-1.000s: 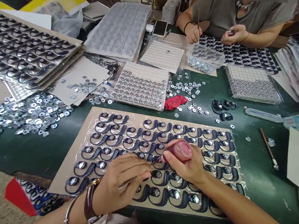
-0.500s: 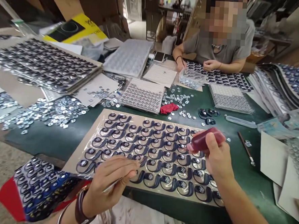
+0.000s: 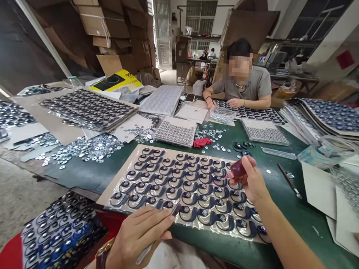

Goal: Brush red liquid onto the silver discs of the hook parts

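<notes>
My left hand point(image 3: 143, 233) is closed around a slim tool with a pale, shiny rear end point(image 3: 144, 253); the fingers hide much of it, and its kind is unclear. The tool's dark tip is over the near edge of a brown card sheet point(image 3: 120, 175) under clear film. Rows of dark hook-shaped pieces point(image 3: 191, 186), each with a shiny stud, cover that sheet. In my right hand point(image 3: 255, 184) is a dark red squeeze bottle point(image 3: 238, 169), its pinkish nozzle pointing left and down above the sheet's right part.
Loose metal discs point(image 3: 89, 149) lie left on the green table point(image 3: 286, 222). Behind are a tray of studs point(image 3: 175, 132) and a red cloth point(image 3: 202, 142). A brown-handled tool point(image 3: 288, 179) lies right. A person point(image 3: 246, 86) sits across, hands at another sheet.
The view has tilted upward, showing more of the room. My left hand has moved toward the sheet's near edge with its tool. The right hand still holds the bottle over the right part.
</notes>
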Demonstrator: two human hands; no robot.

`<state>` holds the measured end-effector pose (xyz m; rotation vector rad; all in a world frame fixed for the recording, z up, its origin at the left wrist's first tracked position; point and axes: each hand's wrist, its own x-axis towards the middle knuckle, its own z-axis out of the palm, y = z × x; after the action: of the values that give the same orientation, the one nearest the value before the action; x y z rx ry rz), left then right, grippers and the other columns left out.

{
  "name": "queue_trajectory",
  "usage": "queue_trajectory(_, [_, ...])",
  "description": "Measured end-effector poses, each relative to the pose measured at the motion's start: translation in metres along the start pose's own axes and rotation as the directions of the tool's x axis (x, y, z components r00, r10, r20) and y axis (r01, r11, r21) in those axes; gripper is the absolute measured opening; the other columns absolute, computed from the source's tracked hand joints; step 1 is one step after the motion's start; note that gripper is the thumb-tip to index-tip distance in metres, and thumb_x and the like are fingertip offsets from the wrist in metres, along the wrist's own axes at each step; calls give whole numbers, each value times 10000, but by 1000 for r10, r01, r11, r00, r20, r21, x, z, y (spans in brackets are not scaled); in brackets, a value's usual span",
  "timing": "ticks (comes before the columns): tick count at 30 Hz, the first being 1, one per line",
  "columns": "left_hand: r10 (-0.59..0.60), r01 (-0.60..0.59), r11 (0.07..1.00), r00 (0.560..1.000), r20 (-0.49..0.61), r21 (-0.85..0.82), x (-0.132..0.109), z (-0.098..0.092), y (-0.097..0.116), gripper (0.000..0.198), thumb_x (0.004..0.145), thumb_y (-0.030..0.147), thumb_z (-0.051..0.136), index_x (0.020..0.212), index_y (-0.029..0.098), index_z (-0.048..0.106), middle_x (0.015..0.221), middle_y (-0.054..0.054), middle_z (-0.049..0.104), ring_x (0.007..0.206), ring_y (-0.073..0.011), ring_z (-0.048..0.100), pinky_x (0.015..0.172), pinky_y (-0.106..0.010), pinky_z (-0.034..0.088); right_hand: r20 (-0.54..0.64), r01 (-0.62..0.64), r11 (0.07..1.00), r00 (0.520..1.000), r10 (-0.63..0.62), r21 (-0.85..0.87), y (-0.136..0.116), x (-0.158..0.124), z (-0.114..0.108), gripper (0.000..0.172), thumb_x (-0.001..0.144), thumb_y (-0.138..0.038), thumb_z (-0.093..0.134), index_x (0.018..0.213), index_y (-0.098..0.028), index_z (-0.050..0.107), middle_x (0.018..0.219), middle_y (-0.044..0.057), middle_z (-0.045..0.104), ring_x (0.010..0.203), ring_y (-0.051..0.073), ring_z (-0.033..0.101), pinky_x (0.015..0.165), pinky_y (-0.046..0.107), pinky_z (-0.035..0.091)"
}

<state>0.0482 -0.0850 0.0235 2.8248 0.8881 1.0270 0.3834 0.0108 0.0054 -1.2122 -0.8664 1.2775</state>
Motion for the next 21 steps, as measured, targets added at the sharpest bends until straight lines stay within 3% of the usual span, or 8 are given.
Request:
queue_trajectory(10, [-9,4,998,996,93,58,15,-4,-46,278,875,187,567,1147,133,584,1119,-105,645,1061,-203,607,871,-353,542,-85,16,998,996,-21,-62,-20,-2,0,391,829,-573,506,797,-204,632,566,59,663,430,196,615,351,278,433])
queue_trajectory(16, [87,-98,994,978,192,46,54,5,-74,252,898,169,520,1131,109,597,1121,-101,649,1077,-201,602,875,-320,543,51,-13,980,998,24,-197,-27,22,39,285,807,-462,612,819,-177,610,590,51,682,504,220,666,398,275,491])
queue_trajectory(21, [139,-140,990,977,160,-5,78,26,-90,219,905,142,493,1070,74,619,1022,-96,688,963,-187,654,851,-330,555,143,124,934,987,-80,-335,-3,51,79,197,818,-383,618,832,-187,601,608,18,685,543,198,683,540,289,559])
